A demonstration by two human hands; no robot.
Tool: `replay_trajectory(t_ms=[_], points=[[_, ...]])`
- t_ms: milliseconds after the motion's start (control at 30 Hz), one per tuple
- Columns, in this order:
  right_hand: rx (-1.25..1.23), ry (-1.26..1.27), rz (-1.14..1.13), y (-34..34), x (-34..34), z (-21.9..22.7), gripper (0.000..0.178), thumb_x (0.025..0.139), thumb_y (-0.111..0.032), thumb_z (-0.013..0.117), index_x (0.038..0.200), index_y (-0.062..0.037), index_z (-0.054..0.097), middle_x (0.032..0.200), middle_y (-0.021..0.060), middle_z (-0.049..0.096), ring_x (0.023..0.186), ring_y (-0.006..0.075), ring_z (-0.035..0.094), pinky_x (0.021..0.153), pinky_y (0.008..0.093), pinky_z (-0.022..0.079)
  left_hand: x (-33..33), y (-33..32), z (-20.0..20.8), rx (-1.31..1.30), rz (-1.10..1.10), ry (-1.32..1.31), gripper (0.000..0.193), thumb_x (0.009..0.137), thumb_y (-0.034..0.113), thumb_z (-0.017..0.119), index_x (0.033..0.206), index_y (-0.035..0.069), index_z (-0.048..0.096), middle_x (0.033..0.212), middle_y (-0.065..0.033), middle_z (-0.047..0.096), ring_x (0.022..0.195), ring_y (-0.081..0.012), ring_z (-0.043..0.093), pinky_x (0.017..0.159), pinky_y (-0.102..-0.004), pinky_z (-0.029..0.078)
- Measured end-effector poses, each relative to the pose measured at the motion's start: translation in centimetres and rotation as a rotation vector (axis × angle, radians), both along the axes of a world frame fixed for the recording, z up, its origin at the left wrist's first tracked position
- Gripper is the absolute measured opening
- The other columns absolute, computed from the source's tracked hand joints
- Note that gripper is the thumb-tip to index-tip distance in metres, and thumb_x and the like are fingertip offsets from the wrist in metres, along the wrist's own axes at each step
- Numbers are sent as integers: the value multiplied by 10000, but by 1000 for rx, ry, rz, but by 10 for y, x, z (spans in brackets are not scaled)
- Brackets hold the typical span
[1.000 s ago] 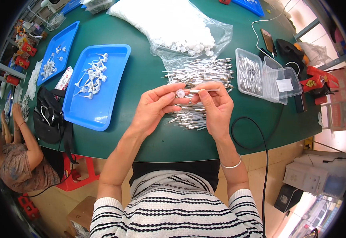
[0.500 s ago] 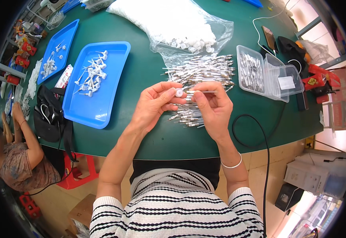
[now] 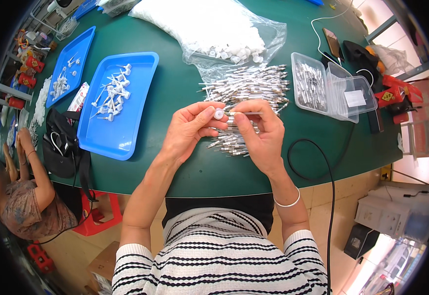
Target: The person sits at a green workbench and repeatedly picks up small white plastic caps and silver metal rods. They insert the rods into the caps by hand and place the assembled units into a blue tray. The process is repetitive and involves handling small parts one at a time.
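Observation:
Between its thumb and forefinger my left hand [image 3: 187,130] pinches a small round white plastic cap [image 3: 219,113]. Facing it, my right hand [image 3: 262,130] grips a thin white rod [image 3: 251,113], its tip pointing at the cap; whether the two touch I cannot make out. Just beyond my hands lies a pile of thin white rods with metal ends [image 3: 251,83]. To the left stands a blue tray [image 3: 118,139] with several rods that have caps on one end. A clear plastic bag [image 3: 214,34] of loose white caps lies behind the pile.
A clear plastic box [image 3: 311,81] of rods sits to the right, its lid open. A black cable [image 3: 298,143] loops over the green table [image 3: 194,177]. At far left are a second blue tray [image 3: 77,46], a black bag [image 3: 59,142] and a seated person [image 3: 30,201].
Both hands have shifted very slightly left in the picture, along with the whole scene. The cap now shows its round face more fully. The grips look the same.

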State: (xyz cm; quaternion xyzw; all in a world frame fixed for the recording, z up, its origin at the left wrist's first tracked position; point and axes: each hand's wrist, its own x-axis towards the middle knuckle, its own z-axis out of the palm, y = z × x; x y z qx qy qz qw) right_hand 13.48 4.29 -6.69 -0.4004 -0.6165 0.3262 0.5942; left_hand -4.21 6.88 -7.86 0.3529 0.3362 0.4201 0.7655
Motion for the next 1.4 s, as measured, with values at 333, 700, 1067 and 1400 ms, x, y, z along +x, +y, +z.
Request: replay_trajectory(t_ms=[333,700,1067,1400], points=[[23,-54,-11,0,0,1,66,859,-5,621,909,5,578,847,92,622,727,174,659,661,282,529,0,0,0,2,7,15,285,961,185,550,1137,-29,620,932,-120,689,809,-160,689,661,-220,558],[30,-105,-15,0,2,4,76,858,-13,629,904,7,572,836,90,631,710,186,661,647,288,530,-1,1,-4,-11,-23,-4,304,973,202,529,1142,-34,616,894,-100,693,767,-131,681,662,-214,558],[57,-160,-22,-1,1,10,83,850,7,631,911,9,575,837,88,626,709,185,661,635,285,530,0,1,-5,-3,-22,-4,309,978,207,520,1144,-37,614,881,-99,692,755,-128,679,657,-213,555],[90,-219,-11,0,3,9,103,837,5,640,912,6,570,811,106,607,674,207,649,592,297,510,2,0,-4,68,-3,70,301,978,204,521,1119,-40,627,874,-102,690,741,-125,673,649,-213,552]])
